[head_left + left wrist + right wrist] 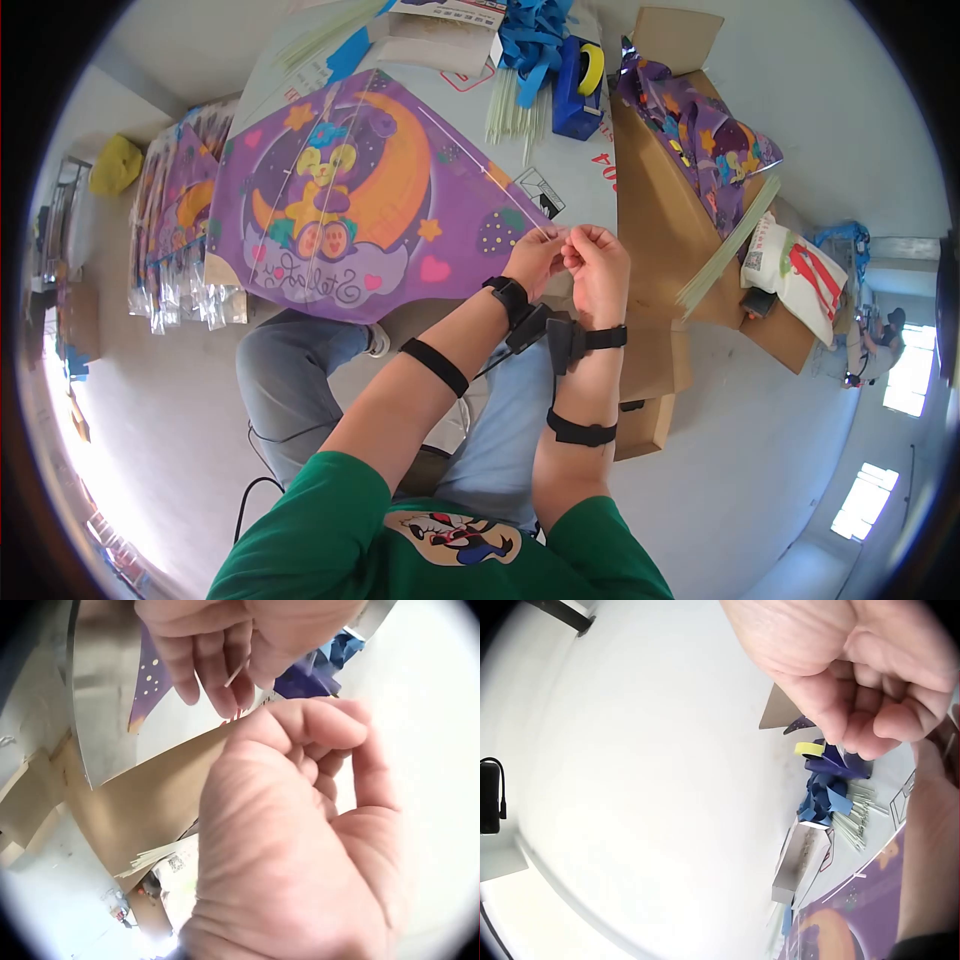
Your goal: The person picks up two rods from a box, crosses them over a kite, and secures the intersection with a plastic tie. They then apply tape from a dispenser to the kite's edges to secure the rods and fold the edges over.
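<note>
A purple kite (440,180), printed with a moon and a cartoon animal, lies across the table, thin white rods along it. At its right corner my left hand (535,262) bends its fingers and pinches a thin white rod (236,673), whose short end shows between fingertips in the left wrist view. Close beside it, my right hand (598,262) curls inward, thumb and index fingertips meeting. In the right wrist view its other fingers (862,739) are folded too. I cannot tell whether something tiny sits inside that pinch.
Behind the kite are blue strips (530,40), a blue tape dispenser (575,105), an opened white box (440,45) and pale sticks (518,110). To the right stands a cardboard box (650,190) with another purple kite (705,140) and a white bag (795,275). Packaged kites (180,220) hang left.
</note>
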The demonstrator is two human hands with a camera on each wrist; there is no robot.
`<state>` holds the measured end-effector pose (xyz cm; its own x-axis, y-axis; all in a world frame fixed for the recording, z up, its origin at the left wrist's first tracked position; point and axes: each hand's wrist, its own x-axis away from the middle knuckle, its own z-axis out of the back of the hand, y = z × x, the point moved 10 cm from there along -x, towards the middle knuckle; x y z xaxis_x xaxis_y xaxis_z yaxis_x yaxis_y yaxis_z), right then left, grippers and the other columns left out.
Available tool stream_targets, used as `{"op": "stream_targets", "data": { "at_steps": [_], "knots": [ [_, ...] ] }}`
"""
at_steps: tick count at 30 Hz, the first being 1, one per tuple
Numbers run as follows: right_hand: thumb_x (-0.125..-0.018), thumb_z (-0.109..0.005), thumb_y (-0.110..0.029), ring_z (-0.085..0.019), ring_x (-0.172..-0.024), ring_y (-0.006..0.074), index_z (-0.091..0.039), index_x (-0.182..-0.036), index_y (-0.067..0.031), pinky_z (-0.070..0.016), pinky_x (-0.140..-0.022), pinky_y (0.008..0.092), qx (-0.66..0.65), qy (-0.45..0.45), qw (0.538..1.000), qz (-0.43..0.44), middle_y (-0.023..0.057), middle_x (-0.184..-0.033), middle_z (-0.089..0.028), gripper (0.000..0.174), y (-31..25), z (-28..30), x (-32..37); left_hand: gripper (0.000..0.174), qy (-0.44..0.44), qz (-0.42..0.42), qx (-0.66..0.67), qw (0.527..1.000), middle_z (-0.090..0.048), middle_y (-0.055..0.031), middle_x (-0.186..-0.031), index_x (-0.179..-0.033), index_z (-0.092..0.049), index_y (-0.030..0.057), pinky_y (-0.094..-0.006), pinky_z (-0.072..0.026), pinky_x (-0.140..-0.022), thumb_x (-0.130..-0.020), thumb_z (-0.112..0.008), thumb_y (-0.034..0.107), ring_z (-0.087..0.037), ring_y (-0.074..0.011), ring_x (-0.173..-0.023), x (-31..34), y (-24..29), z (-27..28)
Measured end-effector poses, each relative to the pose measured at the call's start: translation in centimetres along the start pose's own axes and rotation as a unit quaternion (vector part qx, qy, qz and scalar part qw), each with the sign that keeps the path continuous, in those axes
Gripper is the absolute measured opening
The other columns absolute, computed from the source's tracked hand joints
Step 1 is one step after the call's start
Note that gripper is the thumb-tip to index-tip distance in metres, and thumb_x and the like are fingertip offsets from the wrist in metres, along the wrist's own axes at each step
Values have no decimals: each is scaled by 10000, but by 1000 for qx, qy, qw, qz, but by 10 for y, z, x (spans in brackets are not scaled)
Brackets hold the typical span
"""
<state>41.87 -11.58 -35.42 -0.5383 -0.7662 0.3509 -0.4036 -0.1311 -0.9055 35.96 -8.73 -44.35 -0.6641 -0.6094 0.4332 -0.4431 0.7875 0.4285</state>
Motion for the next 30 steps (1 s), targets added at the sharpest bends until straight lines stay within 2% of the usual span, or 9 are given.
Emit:
{"op": "stream_targets", "data": {
  "at_steps": [3,16,18,19,21,25,27,28,30],
  "knots": [
    [-835,-634,-51,-548,-620,91,-594,-859,5,-428,-547,193,11,-11,1000,8,39,-746,-606,73,-9,-9,2,91,8,7,8,1000,-618,-21,-838,-924,-607,60,-263,-524,-716,-913,-517,67,-601,-120,-728,-3,-4,3],
    [-846,-629,-63,-551,-680,107,-588,-901,0,-429,-615,218,71,-114,991,29,39,-772,-593,93,-62,-89,-9,233,29,41,-123,991,-648,-75,-886,-949,-610,23,-283,-533,-709,-958,-490,222,-647,-194,-799,-21,-21,31],
    [-847,-631,-69,-553,-682,106,-590,-905,-5,-430,-616,218,87,-124,988,22,36,-774,-594,96,-61,-94,-11,279,49,77,-390,916,-652,-126,-911,-937,-606,-7,-343,-533,-688,-952,-492,247,-651,-257,-774,-23,-14,44],
    [-850,-630,-75,-554,-683,104,-590,-906,-9,-431,-618,218,93,-121,988,16,34,-776,-595,95,-61,-94,-12,279,50,77,-387,917,-652,-126,-911,-937,-606,-7,-343,-533,-688,-952,-492,247,-651,-257,-774,-22,-12,47],
    [-853,-629,-81,-555,-684,103,-590,-906,-14,-431,-619,218,98,-121,988,9,33,-778,-595,94,-58,-92,-14,362,1,-4,-739,674,-624,-163,-1053,-944,-612,-28,-392,-513,-739,-934,-491,313,-631,-287,-886,12,36,9],
    [-844,-635,-78,-560,-641,98,-595,-864,-8,-432,-568,198,74,-112,991,20,42,-760,-609,82,-52,-84,-12,388,-15,-183,-793,580,-571,-143,-1186,-1081,-584,0,-416,-481,-856,-915,-486,336,-556,-301,-1077,32,59,2],
    [-846,-635,-79,-561,-646,98,-594,-868,-8,-433,-571,199,69,-112,991,22,42,-765,-609,84,-52,-85,-10,530,-55,-383,-815,431,-376,-131,-1407,-1298,-456,34,-395,-321,-1061,-907,-470,392,-324,-262,-1324,43,57,-12],
    [-847,-634,-80,-560,-648,97,-593,-871,-8,-433,-574,200,68,-109,992,19,42,-767,-608,86,-52,-84,-9,530,-54,-384,-814,432,-376,-131,-1407,-1298,-456,34,-395,-321,-1061,-907,-470,392,-324,-262,-1324,39,55,-6],
    [-849,-633,-81,-560,-650,97,-591,-875,-7,-433,-578,201,69,-105,992,14,41,-769,-608,88,-53,-83,-8,645,-64,-343,-835,425,-289,-103,-1467,-1404,-316,68,-387,-154,-1140,-895,-471,433,-222,-241,-1377,33,48,0]
  ]
}}
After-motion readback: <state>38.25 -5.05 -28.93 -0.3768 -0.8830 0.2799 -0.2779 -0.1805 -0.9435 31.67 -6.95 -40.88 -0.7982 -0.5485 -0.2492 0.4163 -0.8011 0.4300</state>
